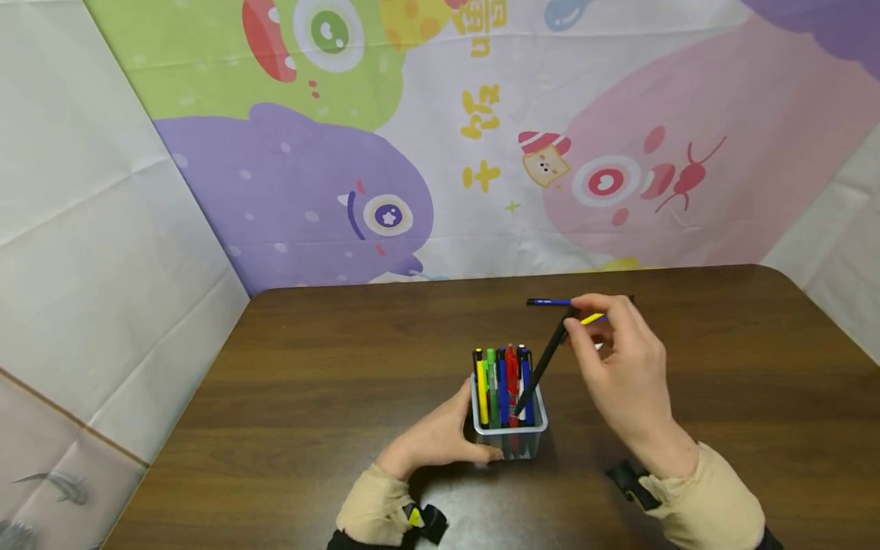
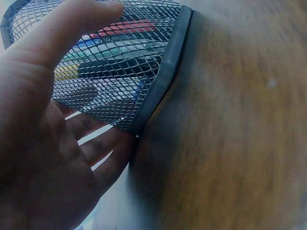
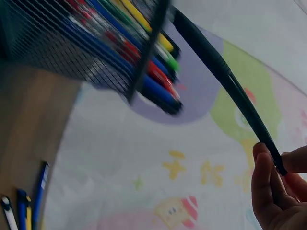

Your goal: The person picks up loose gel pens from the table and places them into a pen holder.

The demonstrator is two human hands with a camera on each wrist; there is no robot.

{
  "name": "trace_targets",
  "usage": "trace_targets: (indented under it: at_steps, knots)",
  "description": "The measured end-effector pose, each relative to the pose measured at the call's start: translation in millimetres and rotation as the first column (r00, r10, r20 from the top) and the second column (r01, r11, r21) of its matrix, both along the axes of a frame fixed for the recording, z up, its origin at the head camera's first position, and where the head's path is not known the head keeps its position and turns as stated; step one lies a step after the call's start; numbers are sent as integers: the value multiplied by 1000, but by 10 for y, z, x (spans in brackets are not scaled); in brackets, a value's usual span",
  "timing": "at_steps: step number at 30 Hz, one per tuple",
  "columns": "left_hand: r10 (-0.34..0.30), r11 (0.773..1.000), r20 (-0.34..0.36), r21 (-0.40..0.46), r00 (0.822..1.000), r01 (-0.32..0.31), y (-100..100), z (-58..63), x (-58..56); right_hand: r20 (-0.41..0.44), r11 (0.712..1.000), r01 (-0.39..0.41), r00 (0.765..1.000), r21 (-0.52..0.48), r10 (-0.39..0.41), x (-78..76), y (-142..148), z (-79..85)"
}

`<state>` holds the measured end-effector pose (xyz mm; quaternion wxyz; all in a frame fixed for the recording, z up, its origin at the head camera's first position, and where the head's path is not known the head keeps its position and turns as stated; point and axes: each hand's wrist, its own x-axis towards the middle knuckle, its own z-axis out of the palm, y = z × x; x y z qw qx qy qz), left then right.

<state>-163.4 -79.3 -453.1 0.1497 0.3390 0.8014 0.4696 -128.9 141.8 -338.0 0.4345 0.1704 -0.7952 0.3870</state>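
Observation:
A square mesh pen holder (image 1: pixel 512 432) with a pale rim stands on the table, packed with upright pens in yellow, green, blue, red and black. My left hand (image 1: pixel 440 434) grips its lower left side, the thumb along the front wall and the fingers round behind; the left wrist view shows the mesh wall (image 2: pixel 120 52) between them. Between thumb and fingertips my right hand (image 1: pixel 629 374) pinches one end of a black pen (image 1: pixel 548 357). That pen slants down to the left, its lower end overlapping the holder's opening in the head view.
Beyond my right hand lie a blue pen (image 1: pixel 548 302) and a yellow pen (image 1: pixel 593 318), partly covered by the hand. The right wrist view also shows a white-ended pen (image 3: pixel 8 211) there. A cartoon-printed cloth (image 1: pixel 474 221) hangs behind the brown table (image 1: pixel 309 367).

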Motion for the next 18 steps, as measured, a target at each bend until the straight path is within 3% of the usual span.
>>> trace_targets:
  at_steps: [2, 4, 9, 11, 18]
  knots:
    - [-9, 1000, -6, 21, 1000, 9, 5, -2, -2, 27, 998, -45, 999, 39, 44, -14, -49, -55]
    - [-11, 999, -11, 32, 1000, 12, 11, 76, 33, 37, 992, -90, 996, 86, 87, -32, -101, -102]
    - [-11, 1000, -23, 15, 1000, 11, 7, 88, 31, 89, 966, -190, 980, 174, 177, -70, -236, -211]
    - [-13, 1000, -27, 3, 1000, 13, 0, 10, -8, 134, 959, -215, 972, 184, 193, -76, -280, -256]
    - [-11, 1000, -26, 11, 1000, 12, 2, -9, -6, 224, 943, -273, 947, 193, 228, -112, -415, -360]
